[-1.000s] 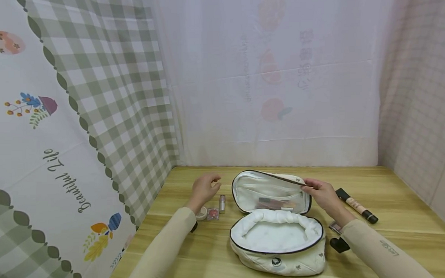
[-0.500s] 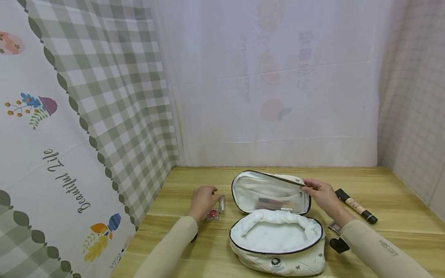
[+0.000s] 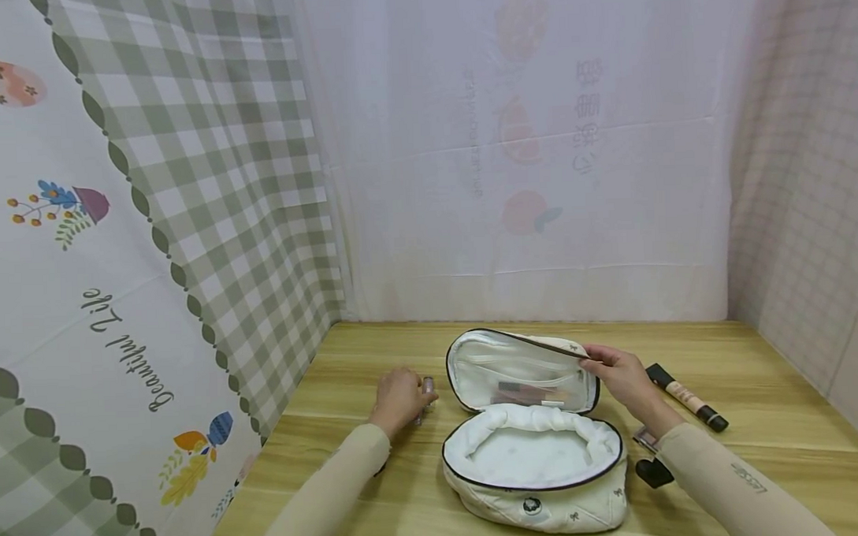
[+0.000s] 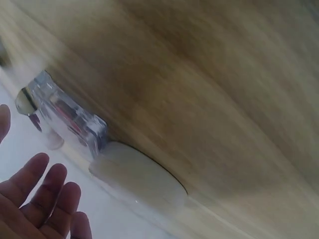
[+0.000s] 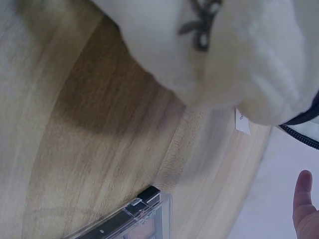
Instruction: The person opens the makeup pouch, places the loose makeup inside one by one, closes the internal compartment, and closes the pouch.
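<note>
My left hand (image 3: pixel 400 398) is over the left side of the table, with its fingertips right by an upright-lying lipstick tube (image 3: pixel 428 385). In the left wrist view its loosely bent fingers (image 4: pixel 60 191) hold nothing; a clear square compact (image 4: pixel 75 119) and a round white pot (image 4: pixel 139 177) lie beyond them. The open quilted makeup bag (image 3: pixel 537 510) stands in the middle, white padding inside. Between thumb and fingers, my right hand (image 3: pixel 620 376) pinches the edge of its raised lid (image 3: pixel 521 367). Through the lid's see-through pocket, several small cosmetics show.
A tube with black ends (image 3: pixel 689 398) lies at the right. Nearer, partly behind the right forearm, are a clear-cased palette (image 3: pixel 645 439) and a black object (image 3: pixel 653 473). Something dark peeks out beside the left sleeve (image 3: pixel 381 468). Cloth hangs behind the table.
My left hand has come down and nearer to the small cosmetics, now covering most of the compact and the pot. The right hand keeps its hold on the lid.
</note>
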Available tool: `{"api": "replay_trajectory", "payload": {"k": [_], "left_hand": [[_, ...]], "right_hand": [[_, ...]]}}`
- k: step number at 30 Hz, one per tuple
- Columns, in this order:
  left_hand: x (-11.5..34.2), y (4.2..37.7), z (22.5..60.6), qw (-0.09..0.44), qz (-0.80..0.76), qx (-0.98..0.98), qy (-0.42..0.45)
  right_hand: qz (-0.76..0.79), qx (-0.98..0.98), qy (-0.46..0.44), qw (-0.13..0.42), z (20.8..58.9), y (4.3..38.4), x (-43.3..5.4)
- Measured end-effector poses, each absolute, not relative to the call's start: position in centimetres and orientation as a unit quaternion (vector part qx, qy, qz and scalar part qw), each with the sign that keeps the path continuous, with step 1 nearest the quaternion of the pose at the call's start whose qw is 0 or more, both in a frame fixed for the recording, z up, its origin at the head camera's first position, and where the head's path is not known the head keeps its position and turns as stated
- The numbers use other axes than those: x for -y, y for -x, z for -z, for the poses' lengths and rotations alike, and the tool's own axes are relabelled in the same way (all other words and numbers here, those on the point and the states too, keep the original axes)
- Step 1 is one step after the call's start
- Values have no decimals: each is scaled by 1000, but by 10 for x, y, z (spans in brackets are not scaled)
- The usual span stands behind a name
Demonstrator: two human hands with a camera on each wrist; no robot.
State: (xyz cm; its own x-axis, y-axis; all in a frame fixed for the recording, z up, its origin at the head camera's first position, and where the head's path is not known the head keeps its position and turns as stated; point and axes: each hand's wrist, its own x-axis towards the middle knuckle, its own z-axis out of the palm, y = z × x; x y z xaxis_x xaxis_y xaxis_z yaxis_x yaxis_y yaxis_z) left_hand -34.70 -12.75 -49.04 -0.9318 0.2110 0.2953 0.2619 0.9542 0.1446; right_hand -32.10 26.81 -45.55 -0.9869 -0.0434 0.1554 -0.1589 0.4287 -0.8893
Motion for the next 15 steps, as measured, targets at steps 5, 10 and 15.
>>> {"api": "replay_trajectory", "payload": {"k": [5, 10, 15], "left_hand": [[121, 343, 491, 146, 61, 981, 111], [115, 342, 490, 138, 61, 984, 94], [112, 342, 491, 141, 67, 983, 92]], "right_hand": [[-535, 841, -62, 55, 454, 320, -267], [-536, 840, -62, 55, 454, 320, -266], [-534, 842, -59, 52, 454, 320, -267]]}}
